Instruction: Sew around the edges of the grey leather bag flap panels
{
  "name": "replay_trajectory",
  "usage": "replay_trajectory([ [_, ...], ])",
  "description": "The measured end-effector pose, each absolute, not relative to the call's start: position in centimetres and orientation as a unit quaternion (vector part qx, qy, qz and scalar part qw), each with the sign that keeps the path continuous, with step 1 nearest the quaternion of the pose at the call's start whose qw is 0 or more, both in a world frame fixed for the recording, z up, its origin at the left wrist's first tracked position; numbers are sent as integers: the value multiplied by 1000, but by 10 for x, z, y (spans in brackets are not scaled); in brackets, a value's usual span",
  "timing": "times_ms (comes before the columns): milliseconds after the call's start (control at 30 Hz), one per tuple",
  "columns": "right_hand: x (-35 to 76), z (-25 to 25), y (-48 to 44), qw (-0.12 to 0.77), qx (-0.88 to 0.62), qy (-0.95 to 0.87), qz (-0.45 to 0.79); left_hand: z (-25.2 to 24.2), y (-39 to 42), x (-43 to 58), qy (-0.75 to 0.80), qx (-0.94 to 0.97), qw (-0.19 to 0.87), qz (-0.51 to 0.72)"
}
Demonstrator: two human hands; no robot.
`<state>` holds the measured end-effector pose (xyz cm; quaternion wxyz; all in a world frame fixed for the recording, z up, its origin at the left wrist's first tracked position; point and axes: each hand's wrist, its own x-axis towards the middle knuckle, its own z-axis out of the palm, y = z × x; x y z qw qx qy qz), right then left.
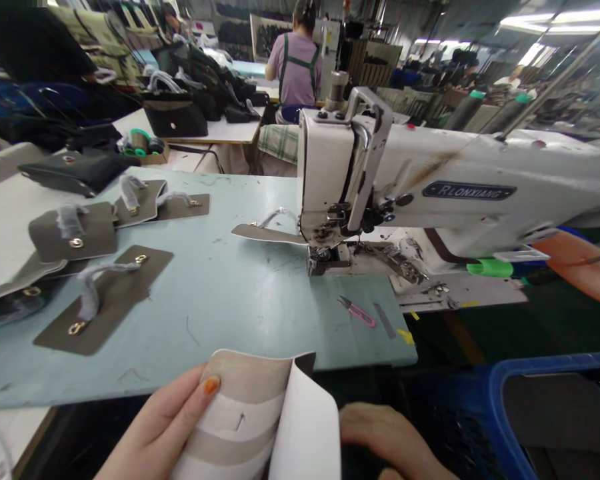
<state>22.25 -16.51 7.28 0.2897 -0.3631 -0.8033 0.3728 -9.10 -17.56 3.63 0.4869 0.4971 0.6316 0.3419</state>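
**Your hands apart: left hand (157, 427) grips the striped leatherette panel (235, 420) below the counter (195, 333) edge.**
Your right hand (387, 437) lies just beside it, lower right, its grip not visible; the panel curls, showing white backing.

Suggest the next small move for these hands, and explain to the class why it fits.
Probably lay the folded panel flat on the table. The left hand holds it bent over with its white backing showing, the right hand rests beside it, and the tabs on the table lie flat.
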Motion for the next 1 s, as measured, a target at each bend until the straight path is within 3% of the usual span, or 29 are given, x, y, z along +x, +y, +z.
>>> replay_trajectory([
  [100, 205, 50, -147, 348, -390, -786, 330, 32, -174, -92, 583, 434, 597, 338],
  [233, 186, 18, -132, 296, -418, -786, 346, 31, -176, -88, 540, 304, 687, 380],
  [367, 178, 1, -137, 306, -418, -765, 383, 23, -174, -89, 594, 313, 558, 487],
  [433, 179, -2, -141, 314, -424, -751, 397, 17, -171, -95, 612, 378, 505, 476],
  [567, 183, -3, -142, 311, -434, -738, 412, 9, -168, -111, 639, 442, 511, 368],
  [1000, 190, -9, -141, 263, -406, -672, 561, 13, -169, -84, 656, 413, 486, 404],
])
